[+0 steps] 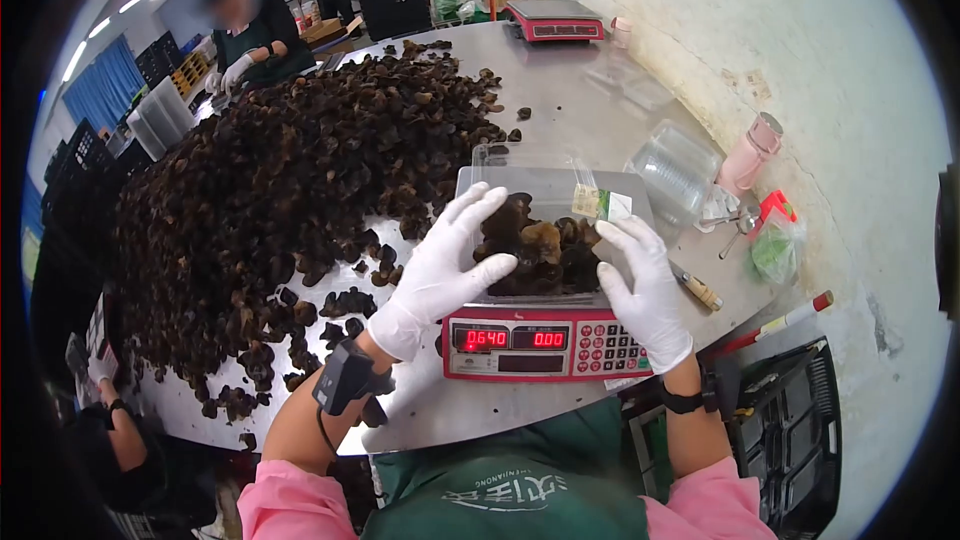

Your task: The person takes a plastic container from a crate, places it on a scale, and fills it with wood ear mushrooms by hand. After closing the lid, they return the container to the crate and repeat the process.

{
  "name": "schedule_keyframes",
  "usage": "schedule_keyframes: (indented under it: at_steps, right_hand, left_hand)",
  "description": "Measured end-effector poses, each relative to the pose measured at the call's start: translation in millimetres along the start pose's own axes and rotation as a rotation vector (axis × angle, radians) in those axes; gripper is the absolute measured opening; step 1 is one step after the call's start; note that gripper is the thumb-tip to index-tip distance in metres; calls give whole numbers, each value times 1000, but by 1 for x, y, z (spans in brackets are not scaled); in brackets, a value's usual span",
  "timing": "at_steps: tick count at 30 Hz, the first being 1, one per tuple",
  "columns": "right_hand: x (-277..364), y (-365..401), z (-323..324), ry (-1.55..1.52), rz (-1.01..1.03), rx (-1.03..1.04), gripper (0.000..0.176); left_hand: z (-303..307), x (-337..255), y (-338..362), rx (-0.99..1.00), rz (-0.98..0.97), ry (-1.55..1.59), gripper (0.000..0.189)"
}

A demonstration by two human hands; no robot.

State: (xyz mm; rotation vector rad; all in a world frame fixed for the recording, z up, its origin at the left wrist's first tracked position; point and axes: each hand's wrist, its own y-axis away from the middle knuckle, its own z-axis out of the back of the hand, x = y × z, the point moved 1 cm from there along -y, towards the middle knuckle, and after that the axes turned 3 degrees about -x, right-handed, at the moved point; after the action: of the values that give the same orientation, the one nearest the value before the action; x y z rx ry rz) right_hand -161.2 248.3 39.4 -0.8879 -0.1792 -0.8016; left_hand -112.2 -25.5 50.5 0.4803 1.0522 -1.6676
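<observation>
A red digital scale [560,316] stands in front of me, its display lit at 0.640 and 0.00. On its pan rests a clear plastic box [540,292] with dark brown wood ear mushrooms [543,242] inside. The clear lid [530,158] is tilted up at the far side, with a green and white label [603,204] near it. My left hand [440,275], in a white glove, is at the box's left side, fingers spread. My gloved right hand [645,290] is at the right side, fingers and thumb apart. Neither hand grasps anything visibly.
A large heap of mushrooms [300,160] covers the table's left and middle. To the right are stacked clear boxes [675,170], a pink bottle [750,153], a wooden-handled tool [700,290] and a bag [777,250]. Another scale [555,25] stands behind. A co-worker [250,40] works opposite.
</observation>
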Motion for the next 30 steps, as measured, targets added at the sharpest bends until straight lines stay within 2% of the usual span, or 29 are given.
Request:
schedule_keyframes:
  at_steps: [4,8,10,14,17,20,21,24,25,26,28,29,30]
  right_hand:
    - [-2,4,6,-14,-40,-39,39]
    - [1,4,6,-44,-62,-54,35]
    - [1,1,5,-30,-44,-61,34]
    - [7,-6,7,-36,-17,-73,32]
    - [12,-6,9,-61,-21,-91,30]
    - [7,0,13,-45,-15,-102,29]
    - [5,3,14,-44,-27,-107,29]
    - [-2,9,16,-35,-45,-124,28]
    - [-3,9,17,-34,-43,-127,28]
    - [-4,8,19,-30,-40,-130,27]
    - [-4,8,21,-25,-31,-147,28]
    - [-4,9,21,-18,-22,-156,28]
    - [-3,10,22,-17,-29,-158,28]
  left_hand:
    - [9,8,8,-114,0,-21,52]
    - [2,16,2,-234,17,-69,44]
    - [-2,17,-4,-275,28,-318,39]
    - [-17,6,-25,-303,-23,-505,31]
    - [-27,5,-34,-211,-102,-552,17]
    - [-26,3,-38,-205,-65,-439,19]
    - [-22,0,-38,-285,-143,-444,19]
    - [-7,-16,-43,-283,-74,-202,19]
    - [-5,-19,-45,-246,69,-61,19]
    - [-3,-21,-47,-243,64,-65,19]
    - [-1,-25,-50,-264,-77,-197,18]
    - [-3,-26,-51,-274,-192,-414,18]
    - [-7,-27,-52,-267,-193,-412,18]
